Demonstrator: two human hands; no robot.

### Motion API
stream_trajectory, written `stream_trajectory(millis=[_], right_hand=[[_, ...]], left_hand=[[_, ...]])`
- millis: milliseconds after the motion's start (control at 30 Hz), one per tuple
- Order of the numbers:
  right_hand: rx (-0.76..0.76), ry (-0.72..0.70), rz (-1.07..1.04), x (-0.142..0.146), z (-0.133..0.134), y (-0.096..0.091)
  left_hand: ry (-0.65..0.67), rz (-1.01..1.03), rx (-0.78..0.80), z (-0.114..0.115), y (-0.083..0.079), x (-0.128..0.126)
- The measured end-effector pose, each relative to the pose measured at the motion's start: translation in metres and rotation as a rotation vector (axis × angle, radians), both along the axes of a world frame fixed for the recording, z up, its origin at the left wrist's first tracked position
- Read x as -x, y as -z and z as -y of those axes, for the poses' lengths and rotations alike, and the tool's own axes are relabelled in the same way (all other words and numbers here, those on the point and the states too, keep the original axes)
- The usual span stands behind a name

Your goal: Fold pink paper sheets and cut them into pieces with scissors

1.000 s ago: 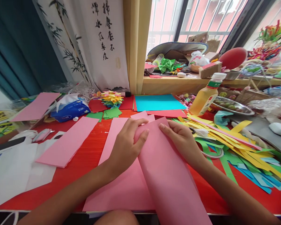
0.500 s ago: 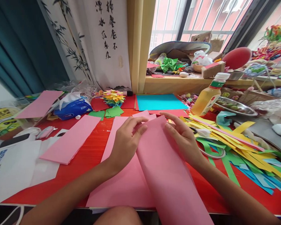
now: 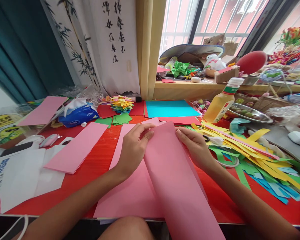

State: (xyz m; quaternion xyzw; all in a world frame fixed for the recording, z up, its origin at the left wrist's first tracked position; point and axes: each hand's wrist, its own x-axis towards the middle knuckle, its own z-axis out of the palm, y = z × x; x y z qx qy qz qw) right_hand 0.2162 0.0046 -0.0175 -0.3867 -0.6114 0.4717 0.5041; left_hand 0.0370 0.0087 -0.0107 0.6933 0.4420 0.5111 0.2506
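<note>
A sheet of pink paper, folded over lengthwise, slants from the middle of the table down past its front edge. My left hand pinches the sheet's far left corner between thumb and fingers. At the far right edge, my right hand grips the same sheet with its thumb on top and fingers curled beneath. Underneath lies a flat pink paper stack, partly covered by the held sheet and my left forearm.
Left are pink paper strips, white paper and a blue tissue pack. Behind sit blue paper and green squares. Right are a juice bottle, a metal bowl, yellow strips and a tape roll.
My right hand's fingers have curled in and closed on the sheet's right edge, where they were stretched out before. The sheet's layers now show slightly apart along that side.
</note>
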Motion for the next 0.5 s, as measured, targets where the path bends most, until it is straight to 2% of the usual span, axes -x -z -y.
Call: stream_trajectory(millis=[333,500], right_hand=[[0.253,-0.119,-0.261,0.0020,-0.0030,0.0037],[0.225,-0.108,-0.222,0.0021,-0.0039,0.0017]], left_hand=[[-0.018,-0.106,-0.146,0.0016,-0.0028,0.0001],[-0.016,-0.094,-0.129,0.0006,-0.0026,0.0009]])
